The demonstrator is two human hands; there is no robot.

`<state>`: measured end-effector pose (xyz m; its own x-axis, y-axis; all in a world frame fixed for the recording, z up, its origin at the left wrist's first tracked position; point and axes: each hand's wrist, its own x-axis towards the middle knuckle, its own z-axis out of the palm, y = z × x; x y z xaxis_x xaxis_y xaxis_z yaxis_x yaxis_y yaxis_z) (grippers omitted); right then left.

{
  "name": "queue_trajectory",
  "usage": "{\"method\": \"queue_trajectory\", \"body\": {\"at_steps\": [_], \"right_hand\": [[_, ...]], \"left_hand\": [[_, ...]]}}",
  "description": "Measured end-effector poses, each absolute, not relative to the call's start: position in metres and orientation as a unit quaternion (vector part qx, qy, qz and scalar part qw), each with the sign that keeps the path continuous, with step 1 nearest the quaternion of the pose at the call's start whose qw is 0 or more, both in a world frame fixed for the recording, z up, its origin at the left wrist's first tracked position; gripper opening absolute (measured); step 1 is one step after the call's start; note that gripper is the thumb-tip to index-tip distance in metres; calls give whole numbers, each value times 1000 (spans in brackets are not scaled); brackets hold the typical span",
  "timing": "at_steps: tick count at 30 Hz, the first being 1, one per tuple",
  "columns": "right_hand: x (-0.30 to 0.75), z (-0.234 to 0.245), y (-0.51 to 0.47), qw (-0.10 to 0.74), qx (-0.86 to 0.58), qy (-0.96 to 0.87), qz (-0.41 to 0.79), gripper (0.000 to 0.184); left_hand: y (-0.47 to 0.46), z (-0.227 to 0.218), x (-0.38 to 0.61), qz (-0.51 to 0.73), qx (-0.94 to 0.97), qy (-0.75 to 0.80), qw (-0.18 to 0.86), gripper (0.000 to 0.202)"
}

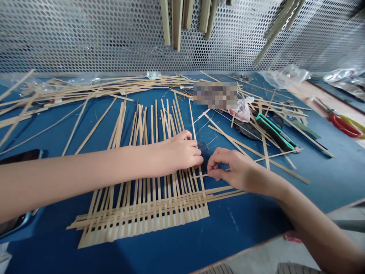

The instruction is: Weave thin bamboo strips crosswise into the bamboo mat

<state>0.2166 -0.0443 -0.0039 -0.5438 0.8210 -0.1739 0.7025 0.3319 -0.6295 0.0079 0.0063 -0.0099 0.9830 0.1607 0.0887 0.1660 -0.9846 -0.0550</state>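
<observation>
Here, R hand (236,171) pinches thin strip (202,176), L hand (185,153) over slats (154,190) (grip unclear), w/ bag (242,109) nearby.

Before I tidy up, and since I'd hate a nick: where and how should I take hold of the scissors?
Probably by the red and yellow handles, with the right hand coming from the near right side. The scissors lie with those handles toward the picture's right edge and the slim blades pointing away and left, so that grip should keep you behind the blades.
</observation>
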Motion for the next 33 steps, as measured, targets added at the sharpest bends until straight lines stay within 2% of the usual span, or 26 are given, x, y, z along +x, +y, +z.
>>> {"method": "queue_trajectory", "body": {"at_steps": [13,17,20,24,26,33], "right_hand": [[208,-8,-42,86,-467,-809,347,16],[211,-8,-41,80,-459,-813,350,13],[214,-8,-41,74,-460,-811,355,12],[215,-9,-40,67,-466,-806,359,13],[215,-9,-40,64,-469,-804,359,13],[210,-7,-38,61,-478,-792,374,12]], "left_hand": [[8,-14,8,-65,-995,-78,7,27],[7,-10,8,-57,-995,-80,0,26],[5,-2,9,-22,-993,-105,-47,27],[2,8,11,4,-972,-170,-164,12],[1,11,13,8,-959,-193,-206,13],[3,7,13,9,-951,-206,-231,17]]}}
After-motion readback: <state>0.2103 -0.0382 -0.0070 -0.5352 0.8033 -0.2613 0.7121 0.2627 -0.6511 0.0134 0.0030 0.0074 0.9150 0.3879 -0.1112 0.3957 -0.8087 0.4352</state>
